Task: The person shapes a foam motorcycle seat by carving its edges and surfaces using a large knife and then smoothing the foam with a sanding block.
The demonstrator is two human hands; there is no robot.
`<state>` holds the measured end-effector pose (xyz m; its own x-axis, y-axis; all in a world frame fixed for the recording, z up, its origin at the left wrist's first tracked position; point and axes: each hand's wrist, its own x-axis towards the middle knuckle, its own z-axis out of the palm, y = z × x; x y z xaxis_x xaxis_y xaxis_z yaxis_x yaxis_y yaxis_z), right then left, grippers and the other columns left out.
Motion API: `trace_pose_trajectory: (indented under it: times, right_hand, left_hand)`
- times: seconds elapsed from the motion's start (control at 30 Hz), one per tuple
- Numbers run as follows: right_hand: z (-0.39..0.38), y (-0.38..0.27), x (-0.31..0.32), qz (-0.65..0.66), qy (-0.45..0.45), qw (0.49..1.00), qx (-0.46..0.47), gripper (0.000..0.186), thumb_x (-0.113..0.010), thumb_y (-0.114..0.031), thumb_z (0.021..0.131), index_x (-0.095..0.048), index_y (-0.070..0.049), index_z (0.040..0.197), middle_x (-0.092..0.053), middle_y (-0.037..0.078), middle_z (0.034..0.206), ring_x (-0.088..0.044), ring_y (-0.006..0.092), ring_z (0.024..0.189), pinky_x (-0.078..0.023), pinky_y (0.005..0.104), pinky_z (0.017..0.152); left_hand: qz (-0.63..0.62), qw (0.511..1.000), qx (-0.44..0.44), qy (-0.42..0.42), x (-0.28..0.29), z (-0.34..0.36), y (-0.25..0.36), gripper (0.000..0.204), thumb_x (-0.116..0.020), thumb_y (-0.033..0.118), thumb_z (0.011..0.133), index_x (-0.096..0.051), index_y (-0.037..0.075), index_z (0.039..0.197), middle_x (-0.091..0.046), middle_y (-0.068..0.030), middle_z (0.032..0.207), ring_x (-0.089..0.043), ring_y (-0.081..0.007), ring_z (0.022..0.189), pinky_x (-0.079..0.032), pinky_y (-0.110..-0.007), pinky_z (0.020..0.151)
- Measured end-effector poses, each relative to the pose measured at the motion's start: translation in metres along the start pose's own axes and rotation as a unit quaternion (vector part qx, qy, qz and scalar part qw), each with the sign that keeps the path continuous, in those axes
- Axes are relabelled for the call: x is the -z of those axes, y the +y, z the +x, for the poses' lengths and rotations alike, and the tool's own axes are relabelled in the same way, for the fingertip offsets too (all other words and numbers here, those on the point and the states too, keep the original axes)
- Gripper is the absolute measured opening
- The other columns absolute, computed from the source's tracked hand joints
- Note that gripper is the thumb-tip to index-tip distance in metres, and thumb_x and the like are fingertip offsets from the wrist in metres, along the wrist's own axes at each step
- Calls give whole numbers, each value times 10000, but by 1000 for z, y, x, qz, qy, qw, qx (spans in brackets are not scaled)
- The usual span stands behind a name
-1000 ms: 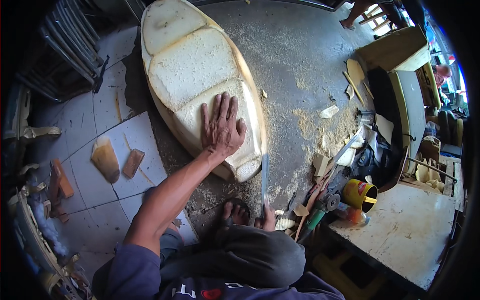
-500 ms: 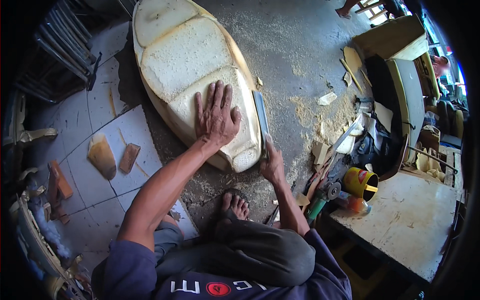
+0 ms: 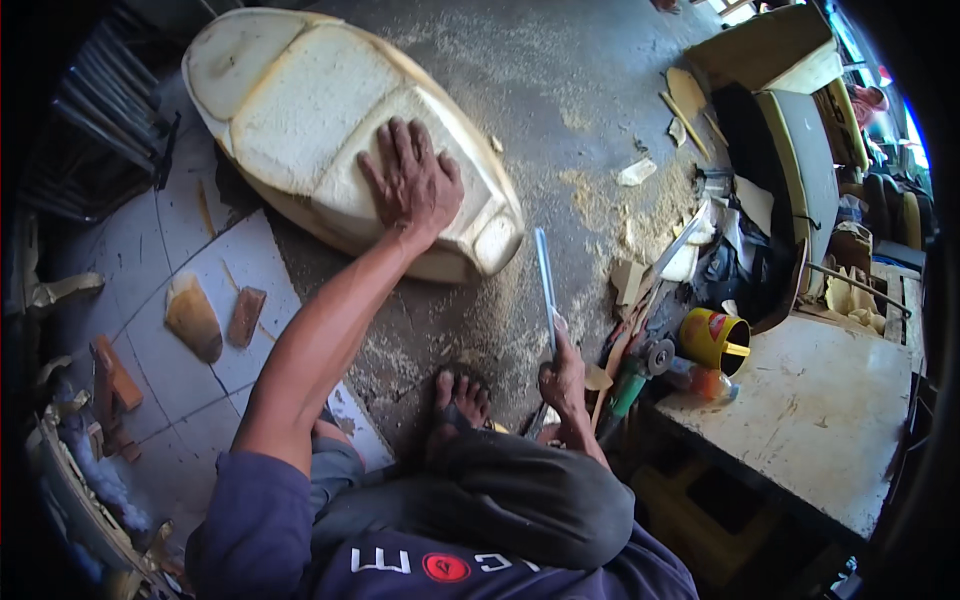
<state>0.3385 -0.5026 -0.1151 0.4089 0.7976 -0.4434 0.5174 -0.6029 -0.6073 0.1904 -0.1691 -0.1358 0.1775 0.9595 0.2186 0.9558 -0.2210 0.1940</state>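
A long, cream-coloured foam seat (image 3: 310, 90), like a motorcycle seat, lies on the grey floor with crumbs over its top. My left hand (image 3: 412, 182) rests flat on its nearer section, fingers stretched out and slightly spread. To the right of the seat, my right hand (image 3: 563, 375) is closed round the lower end of a long, narrow metal blade (image 3: 544, 265). The blade points away from me and stands apart from the foam. Whether its edge is toothed cannot be made out.
Foam crumbs and scraps (image 3: 636, 172) litter the floor at right. Near my right arm lie a green angle grinder (image 3: 635, 378) and a yellow tin (image 3: 714, 340) beside a low worn table (image 3: 790, 410). Brick pieces (image 3: 247, 315) sit on the white tiles at left.
My right hand has drawn the blade back toward me, off the seat's right side. The seat has turned, its far end swinging left, with my left hand still on it.
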Motion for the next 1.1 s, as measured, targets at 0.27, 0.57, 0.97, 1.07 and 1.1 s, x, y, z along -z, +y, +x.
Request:
trace_pose_trajectory:
  times: [0.27,0.57,0.97,1.07,1.1]
  right_hand:
    - [-27,-3,-48,84,35,996,14,854,-522,36,783,-320,-95,1602,-579,294,1125,-597,435,1018,-479,481,923]
    - [56,-3,-63,214,109,970,-43,753,-522,-54,801,-390,-45,1542,-655,173,1129,-643,260,911,-537,365,840]
    - [109,-28,-29,103,257,961,5,892,-507,6,716,-332,-14,1590,-398,236,1592,-465,389,1224,-379,437,1100]
    - [109,-47,-26,130,290,945,78,895,-467,51,707,-338,-21,1590,-465,212,1538,-484,368,1116,-394,379,1032]
    - [136,-49,-4,122,263,956,-45,874,-472,42,728,-346,-40,1589,-508,258,1427,-486,384,1076,-398,407,1041]
  left_hand:
    - [-24,968,-142,-204,45,27,-22,719,-498,468,999,-361,62,1577,-349,-208,1599,-310,-420,1468,-226,-635,1175]
    - [-53,992,-87,-72,-2,-9,34,681,-422,462,1036,-276,165,1631,-167,-208,1693,-89,-396,1577,-42,-666,1227]
    - [-48,969,-225,-90,-7,-29,99,752,-462,471,1004,-226,163,1648,-86,-238,1701,-48,-445,1570,-19,-662,1223]
    - [-45,969,-210,-120,-3,-24,98,757,-425,490,1014,-198,154,1654,-63,-170,1723,-15,-400,1585,40,-656,1224]
    - [-50,967,-215,-127,-1,-25,100,756,-425,488,1016,-197,153,1654,-62,-168,1724,-14,-401,1585,41,-657,1224]
